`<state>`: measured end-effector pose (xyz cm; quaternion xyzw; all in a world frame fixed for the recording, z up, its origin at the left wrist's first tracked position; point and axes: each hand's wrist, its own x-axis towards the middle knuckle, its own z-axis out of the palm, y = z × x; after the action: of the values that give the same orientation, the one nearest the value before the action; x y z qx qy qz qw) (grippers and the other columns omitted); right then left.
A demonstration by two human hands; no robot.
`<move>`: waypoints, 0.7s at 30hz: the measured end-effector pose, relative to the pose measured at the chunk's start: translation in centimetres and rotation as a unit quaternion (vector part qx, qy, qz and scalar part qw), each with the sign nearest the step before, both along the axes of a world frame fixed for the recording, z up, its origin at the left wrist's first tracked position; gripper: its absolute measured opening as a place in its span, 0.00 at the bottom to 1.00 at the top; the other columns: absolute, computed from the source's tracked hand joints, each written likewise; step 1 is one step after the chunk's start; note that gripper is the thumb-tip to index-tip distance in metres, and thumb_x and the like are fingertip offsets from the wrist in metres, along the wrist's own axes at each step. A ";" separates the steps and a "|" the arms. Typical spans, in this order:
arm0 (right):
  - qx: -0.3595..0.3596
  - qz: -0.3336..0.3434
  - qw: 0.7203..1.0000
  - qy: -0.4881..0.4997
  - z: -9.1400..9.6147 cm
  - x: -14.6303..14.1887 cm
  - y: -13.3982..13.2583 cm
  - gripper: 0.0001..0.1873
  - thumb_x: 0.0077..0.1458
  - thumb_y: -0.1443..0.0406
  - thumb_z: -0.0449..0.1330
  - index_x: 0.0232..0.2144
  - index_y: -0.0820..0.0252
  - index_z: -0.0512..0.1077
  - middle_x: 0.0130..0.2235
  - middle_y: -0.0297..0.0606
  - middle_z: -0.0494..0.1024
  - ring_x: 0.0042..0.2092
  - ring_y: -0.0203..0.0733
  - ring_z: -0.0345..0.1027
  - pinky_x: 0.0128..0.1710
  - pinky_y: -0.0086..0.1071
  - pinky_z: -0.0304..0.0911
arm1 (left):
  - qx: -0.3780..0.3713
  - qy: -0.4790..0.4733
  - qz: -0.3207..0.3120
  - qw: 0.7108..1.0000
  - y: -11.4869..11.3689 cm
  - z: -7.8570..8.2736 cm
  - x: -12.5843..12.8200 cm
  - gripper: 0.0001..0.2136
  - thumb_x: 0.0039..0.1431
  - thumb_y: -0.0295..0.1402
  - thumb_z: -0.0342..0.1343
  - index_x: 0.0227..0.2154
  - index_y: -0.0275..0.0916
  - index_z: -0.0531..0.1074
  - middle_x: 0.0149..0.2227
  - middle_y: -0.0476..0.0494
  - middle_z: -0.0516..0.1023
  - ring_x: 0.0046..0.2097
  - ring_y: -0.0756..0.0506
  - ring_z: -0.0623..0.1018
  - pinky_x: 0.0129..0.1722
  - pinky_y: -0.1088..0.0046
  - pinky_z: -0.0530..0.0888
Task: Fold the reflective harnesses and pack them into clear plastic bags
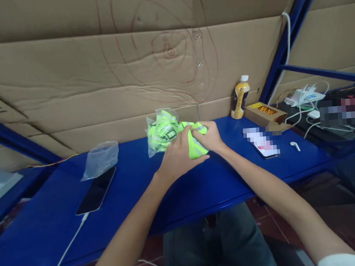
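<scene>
Both of my hands grip a folded fluorescent yellow-green reflective vest (pixel 196 148) with silvery stripes, held over the middle of the blue table (pixel 182 194). My left hand (pixel 179 151) wraps its near left side, thumb stretched along the bottom edge. On the upper right side, my right hand (pixel 210 136) is closed round the fabric with its fingers bent over the top. Just behind and to the left lies a clear plastic bag (pixel 154 145) with more yellow-green reflective material and a dark buckle-like piece inside. Where the bundle and the bag meet is partly hidden by my left hand.
At left are an empty clear bag (pixel 101 157) and a dark phone (pixel 96 192) on a white cable (pixel 66 248). To the right stand a yellow bottle (pixel 240 97), an open cardboard box (pixel 267 117), a lit phone (pixel 262 142) and a white earbud (pixel 295 146). Cardboard (pixel 68 76) lines the back.
</scene>
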<state>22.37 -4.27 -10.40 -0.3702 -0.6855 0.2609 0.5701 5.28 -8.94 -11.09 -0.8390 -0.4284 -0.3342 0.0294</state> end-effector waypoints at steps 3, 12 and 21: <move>0.015 0.000 1.000 -0.026 0.0 0.0 -0.5 0.18 0.59 0.52 0.62 0.24 0.56 0.67 0.26 0.31 0.67 0.30 0.38 0.58 0.33 0.34 0.57 | -0.045 -0.013 0.044 0.998 0.0 -0.4 0.5 0.46 0.47 0.49 0.78 0.65 0.38 0.64 0.58 0.25 0.80 0.57 0.22 0.83 0.52 0.49 0.81; 0.057 -0.048 0.994 -0.073 1.3 -0.5 -0.7 0.14 0.59 0.54 0.59 0.42 0.56 0.70 0.41 0.38 0.79 0.41 0.44 0.70 0.49 0.38 0.64 | -0.127 -0.067 0.073 0.987 0.0 0.4 0.2 0.31 0.44 0.50 0.78 0.47 0.41 0.73 0.46 0.35 0.85 0.48 0.27 0.85 0.43 0.53 0.80; -0.358 0.124 0.925 -0.017 0.4 0.1 0.7 0.05 0.53 0.63 0.62 0.27 0.58 0.74 0.27 0.35 0.79 0.28 0.40 0.69 0.26 0.31 0.61 | -0.049 0.048 0.091 0.993 0.5 -1.2 -0.1 0.29 0.53 0.50 0.73 0.51 0.39 0.75 0.44 0.30 0.86 0.49 0.26 0.85 0.44 0.54 0.79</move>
<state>22.50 -3.57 -10.00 -0.4658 -0.5965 0.5515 0.3508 5.21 -8.42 -12.30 -0.8122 -0.5168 -0.2679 0.0392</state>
